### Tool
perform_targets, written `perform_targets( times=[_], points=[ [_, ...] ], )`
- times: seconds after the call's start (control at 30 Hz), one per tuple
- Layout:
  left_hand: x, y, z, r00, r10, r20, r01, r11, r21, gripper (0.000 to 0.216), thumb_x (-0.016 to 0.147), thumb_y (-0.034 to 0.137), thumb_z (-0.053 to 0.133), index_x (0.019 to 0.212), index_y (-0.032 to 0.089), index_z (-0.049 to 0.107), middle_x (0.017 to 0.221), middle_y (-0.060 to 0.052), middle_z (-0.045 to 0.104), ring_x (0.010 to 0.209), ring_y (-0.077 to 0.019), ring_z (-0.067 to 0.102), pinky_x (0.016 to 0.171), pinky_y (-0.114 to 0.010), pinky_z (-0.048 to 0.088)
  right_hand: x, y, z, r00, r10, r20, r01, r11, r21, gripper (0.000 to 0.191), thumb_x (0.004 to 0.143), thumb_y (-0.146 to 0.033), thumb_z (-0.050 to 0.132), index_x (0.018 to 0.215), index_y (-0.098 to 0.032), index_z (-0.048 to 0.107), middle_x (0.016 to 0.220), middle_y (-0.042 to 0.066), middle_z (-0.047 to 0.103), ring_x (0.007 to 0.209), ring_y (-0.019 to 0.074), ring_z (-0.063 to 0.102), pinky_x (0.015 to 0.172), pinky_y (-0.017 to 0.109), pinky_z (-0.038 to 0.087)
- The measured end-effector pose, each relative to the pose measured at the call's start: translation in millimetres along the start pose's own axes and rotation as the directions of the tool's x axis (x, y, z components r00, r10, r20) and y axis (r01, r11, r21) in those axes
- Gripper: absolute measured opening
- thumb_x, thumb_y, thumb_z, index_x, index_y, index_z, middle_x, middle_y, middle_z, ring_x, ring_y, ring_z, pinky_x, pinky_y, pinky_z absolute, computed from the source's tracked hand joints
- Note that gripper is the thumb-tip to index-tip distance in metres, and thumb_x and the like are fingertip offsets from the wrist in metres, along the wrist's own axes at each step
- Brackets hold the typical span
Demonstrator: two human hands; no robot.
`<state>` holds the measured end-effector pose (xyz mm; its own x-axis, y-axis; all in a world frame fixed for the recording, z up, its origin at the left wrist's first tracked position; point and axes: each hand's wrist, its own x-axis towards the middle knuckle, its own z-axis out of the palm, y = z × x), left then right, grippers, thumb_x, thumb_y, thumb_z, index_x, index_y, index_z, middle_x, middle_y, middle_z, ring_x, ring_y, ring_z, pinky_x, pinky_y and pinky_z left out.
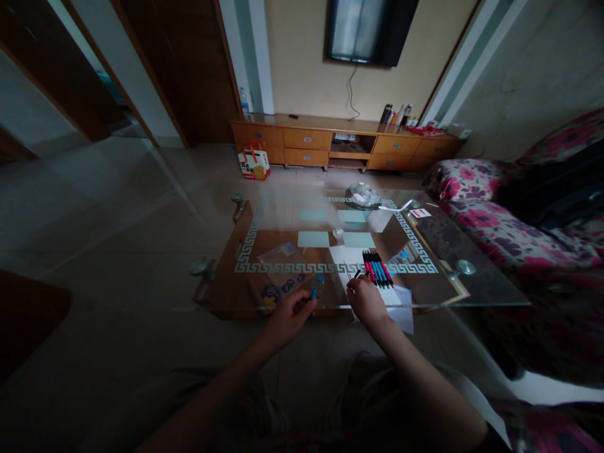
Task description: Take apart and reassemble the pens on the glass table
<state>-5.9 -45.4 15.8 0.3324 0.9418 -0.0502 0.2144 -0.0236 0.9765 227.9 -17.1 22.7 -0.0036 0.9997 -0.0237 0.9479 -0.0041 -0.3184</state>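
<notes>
Clear glass surface [278,220], smooth and flat, with frosted angular key-pattern border [292,268]; beside it, flower-printed fabric sofa [472,179]. Thin white paper sheet [342,255] lies on surface, near edge close to person. Slim pink, blue and black pens [377,269] rest on sheet in tight row, side by side, just beyond right hand. Left hand [293,313]: fingers closed on small blue cylindrical piece [313,293]. Right hand [366,299]: fingertips pinched together on thin dark stick [357,274] (its exact shape too small to tell). Hands apart from each other.
</notes>
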Motion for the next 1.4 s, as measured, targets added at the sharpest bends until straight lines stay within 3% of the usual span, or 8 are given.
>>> perform_targets(
  times=[0.13,0.4,0.73,1.17,1.3,1.4],
  points=[
    [0,-1,0,1.0,-0.003,-0.009,0.003,1.0,0.01,0.033,0.09,0.048,0.054,0.092,0.017,0.065,0.081,-0.004,0.07,0.076,-0.0188,0.065,0.071,-0.028,0.048,1,1,0,0.999,0.025,-0.021,-0.025,1.0,0.0,0.026,0.087,-0.012,0.054,0.108,-0.012,0.071,0.105,0.017,0.066,0.094,0.0214,0.066,0.085,0.028,0.046],
    [0,0,0,1.0,0.005,0.001,-0.005,1.0,0.001,0.032,0.09,0.047,0.055,0.092,0.017,0.065,0.08,-0.004,0.069,0.076,-0.0183,0.064,0.071,-0.027,0.047,1,4,4,1.0,0.025,0.012,-0.024,0.998,-0.054,0.021,0.087,-0.014,0.053,0.087,-0.012,0.073,0.092,0.016,0.07,0.084,0.0208,0.067,0.077,0.026,0.046],
    [0,2,1,1.0,0.005,-0.007,-0.005,1.0,0.018,0.032,0.09,0.047,0.054,0.09,0.017,0.064,0.079,-0.004,0.069,0.075,-0.0181,0.064,0.071,-0.027,0.047,-1,1,5,0.992,0.124,0.008,-0.123,0.989,-0.084,0.016,0.081,-0.017,0.058,0.083,-0.01,0.073,0.089,0.017,0.072,0.082,0.0227,0.069,0.074,0.028,0.047],
    [0,1,0,1.0,0.009,0.011,-0.009,1.0,-0.002,0.032,0.091,0.047,0.054,0.092,0.016,0.064,0.081,-0.004,0.069,0.076,-0.0185,0.064,0.071,-0.027,0.047,0,3,7,0.991,0.125,0.057,-0.119,0.989,-0.089,0.013,0.074,-0.018,0.062,0.078,-0.011,0.072,0.084,0.016,0.072,0.08,0.0233,0.069,0.07,0.028,0.046],
    [0,0,0,1.0,0.016,0.014,-0.016,1.0,0.001,0.032,0.091,0.046,0.054,0.092,0.016,0.064,0.081,-0.004,0.069,0.077,-0.0183,0.064,0.071,-0.027,0.047,-2,-3,4,0.995,0.098,-0.004,-0.098,0.995,0.002,0.011,0.073,-0.022,0.063,0.073,-0.013,0.07,0.078,0.013,0.071,0.074,0.0212,0.067,0.066,0.027,0.043],
    [0,0,0,1.0,0.004,0.006,-0.004,1.0,0.013,0.031,0.091,0.046,0.054,0.091,0.016,0.064,0.081,-0.004,0.069,0.076,-0.0184,0.064,0.07,-0.026,0.046,-3,-9,0,0.998,0.063,-0.018,-0.058,0.978,0.2,0.01,0.072,-0.025,0.064,0.068,-0.016,0.067,0.068,0.006,0.068,0.066,0.0169,0.062,0.06,0.025,0.04]
  ],
)
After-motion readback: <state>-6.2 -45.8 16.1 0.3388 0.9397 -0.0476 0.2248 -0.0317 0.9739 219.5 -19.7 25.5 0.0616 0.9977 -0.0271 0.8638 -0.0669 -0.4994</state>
